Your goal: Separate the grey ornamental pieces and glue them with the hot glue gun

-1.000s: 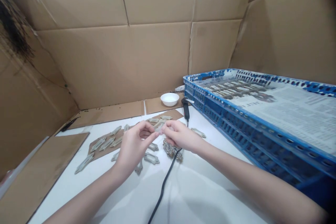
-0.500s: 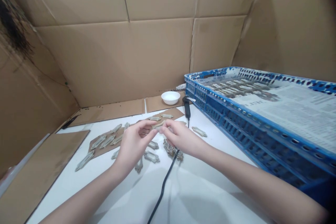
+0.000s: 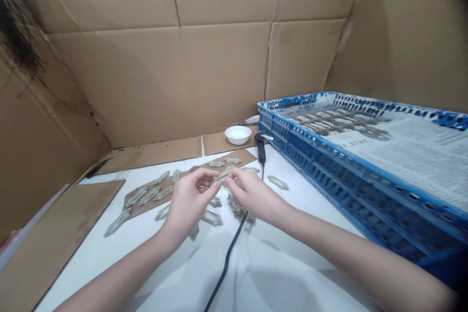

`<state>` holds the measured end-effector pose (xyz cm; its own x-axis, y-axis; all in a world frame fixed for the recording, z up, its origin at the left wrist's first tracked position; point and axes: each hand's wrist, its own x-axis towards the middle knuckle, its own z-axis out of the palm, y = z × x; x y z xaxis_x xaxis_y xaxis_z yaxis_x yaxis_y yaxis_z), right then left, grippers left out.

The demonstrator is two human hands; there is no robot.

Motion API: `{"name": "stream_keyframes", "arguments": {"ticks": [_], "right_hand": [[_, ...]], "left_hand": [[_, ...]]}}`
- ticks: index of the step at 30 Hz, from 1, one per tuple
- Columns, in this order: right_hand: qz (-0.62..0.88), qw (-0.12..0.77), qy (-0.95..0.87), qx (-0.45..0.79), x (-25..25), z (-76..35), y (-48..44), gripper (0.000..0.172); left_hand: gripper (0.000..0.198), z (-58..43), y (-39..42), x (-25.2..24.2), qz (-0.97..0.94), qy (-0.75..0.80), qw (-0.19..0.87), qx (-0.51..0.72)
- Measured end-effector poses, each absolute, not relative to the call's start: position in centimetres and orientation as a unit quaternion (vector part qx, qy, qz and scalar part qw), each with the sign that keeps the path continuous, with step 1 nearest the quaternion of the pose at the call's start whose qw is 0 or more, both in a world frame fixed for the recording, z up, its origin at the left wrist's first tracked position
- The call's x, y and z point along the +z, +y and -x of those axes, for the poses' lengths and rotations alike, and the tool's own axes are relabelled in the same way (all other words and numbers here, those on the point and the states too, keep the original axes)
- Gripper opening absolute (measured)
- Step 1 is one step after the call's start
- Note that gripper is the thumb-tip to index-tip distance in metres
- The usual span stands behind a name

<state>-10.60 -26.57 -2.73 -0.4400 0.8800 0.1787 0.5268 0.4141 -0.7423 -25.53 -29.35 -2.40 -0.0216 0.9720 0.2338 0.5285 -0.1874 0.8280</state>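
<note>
Inward, left hand (image 3: pixel 190 201) and right hand (image 3: pixel 252 195) pinch one pale piece (image 3: pixel 221 178).

White table (image 3: pixel 278 273): blue plastic crate (image 3: pixel 351 180) stands at right; left of the crate are laid cardboard sheets (image 3: pixel 139 209), metal handle plates (image 3: pixel 212 218), black cable (image 3: pixel 226 258).

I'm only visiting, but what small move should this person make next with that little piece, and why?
Probably set the pale cast piece into the blue plastic crate. The left hand and right hand pinch it between them, and similar pieces lie in rows in the crate, on newspaper.
</note>
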Motion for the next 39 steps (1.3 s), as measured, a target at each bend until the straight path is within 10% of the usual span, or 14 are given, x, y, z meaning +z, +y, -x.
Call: {"name": "stream_keyframes", "arguments": {"ticks": [21,39], "right_hand": [[0.423,0.178,-0.821,0.341,-0.4,9.1,-26.5,0.024],[0.374,0.271,-0.673,0.577,-1.3,8.8,-23.5,0.023]], "left_hand": [[0.02,25.7,-29.1,-2.5,-0.63,0.586,0.238,0.449],[0.033,27.1,-27.8,-1.2,-0.577,0.614,0.287,0.455]]}}
